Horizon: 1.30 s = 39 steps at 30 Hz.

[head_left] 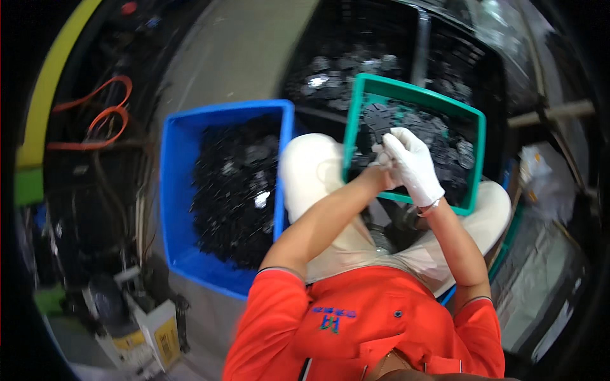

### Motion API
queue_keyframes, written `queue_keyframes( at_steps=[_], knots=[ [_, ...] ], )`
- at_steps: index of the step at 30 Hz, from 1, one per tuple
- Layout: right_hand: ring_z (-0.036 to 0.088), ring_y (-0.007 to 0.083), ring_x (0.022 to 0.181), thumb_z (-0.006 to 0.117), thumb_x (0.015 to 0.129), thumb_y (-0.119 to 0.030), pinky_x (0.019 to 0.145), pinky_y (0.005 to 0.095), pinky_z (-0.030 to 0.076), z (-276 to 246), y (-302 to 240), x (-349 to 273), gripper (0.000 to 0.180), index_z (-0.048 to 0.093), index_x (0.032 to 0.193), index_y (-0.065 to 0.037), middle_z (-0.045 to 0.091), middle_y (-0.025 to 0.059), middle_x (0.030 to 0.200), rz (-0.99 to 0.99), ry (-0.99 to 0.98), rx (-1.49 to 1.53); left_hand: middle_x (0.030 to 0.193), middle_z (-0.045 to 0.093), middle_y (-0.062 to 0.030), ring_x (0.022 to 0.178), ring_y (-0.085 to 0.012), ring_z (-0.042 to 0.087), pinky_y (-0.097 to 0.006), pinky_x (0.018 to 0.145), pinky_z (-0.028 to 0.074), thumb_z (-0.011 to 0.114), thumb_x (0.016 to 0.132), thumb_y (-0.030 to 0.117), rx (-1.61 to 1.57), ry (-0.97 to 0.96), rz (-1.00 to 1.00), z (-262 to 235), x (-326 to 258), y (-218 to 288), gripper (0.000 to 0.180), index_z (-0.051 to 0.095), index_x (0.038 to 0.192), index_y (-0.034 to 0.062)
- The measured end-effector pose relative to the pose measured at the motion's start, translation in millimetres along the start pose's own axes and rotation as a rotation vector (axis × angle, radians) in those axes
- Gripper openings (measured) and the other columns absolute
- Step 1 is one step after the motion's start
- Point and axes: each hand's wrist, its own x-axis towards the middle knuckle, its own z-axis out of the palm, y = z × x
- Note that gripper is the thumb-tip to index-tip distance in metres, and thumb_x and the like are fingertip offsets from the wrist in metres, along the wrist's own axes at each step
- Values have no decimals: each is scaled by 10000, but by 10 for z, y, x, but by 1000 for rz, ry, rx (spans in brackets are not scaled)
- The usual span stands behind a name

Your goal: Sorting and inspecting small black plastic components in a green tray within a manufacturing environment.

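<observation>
We sit with a green tray (478,136) resting on our knees. It is full of small black parts (438,136) that look like little flat wheels or gears. Our two hands meet just over the near left side of this tray.

Our right hand (413,166) wears a white glove. Its fingers are curled in, and it lies on top of our left hand (381,162). Most of the left hand is hidden under the glove. We see only a bit of white there, so it may wear a glove too. Both hands look closed around something small between them, but the thing is covered, so we cannot tell what it is or if there really is one.

To our left stands a big blue bin (181,190) on the floor. It holds a heap of black parts (235,190), much like those in the tray. Behind the tray there is a large black crate (489,70) with more dark parts in it.

We wear an orange shirt (375,324) with short sleeves, and light trousers (311,171). Far to the left, some orange cables (101,117) loop over dark machines. Near our left foot there is a white and yellow box (155,336). On our right lies some clear plastic wrap (540,279).
</observation>
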Motion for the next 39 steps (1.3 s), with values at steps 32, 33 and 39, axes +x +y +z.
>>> queue_keyframes(
  at_steps=[32,33,39],
  knots=[
    [524,51,773,548,864,-106,706,203,427,-930,159,-213,253,571,1089,6,582,12,964,-136,-15,-43,896,567,-67,736,-152,562,-222,588,446,520,890,104,-1852,-18,-677,-474,-52,918,197,529,1062,10],
    [512,40,729,556,863,-113,668,192,420,-912,150,-219,219,585,1042,10,588,-1,904,-88,38,29,932,567,-80,771,-170,565,-240,621,451,510,880,86,-1833,4,-687,-477,-50,989,209,518,1074,10],
    [527,45,706,586,849,-136,649,199,440,-930,164,-188,171,588,938,10,604,17,804,-171,205,-67,957,566,-70,820,-108,540,-224,665,442,528,882,105,-1169,273,-533,-504,-76,1161,241,512,1106,17]
  ],
)
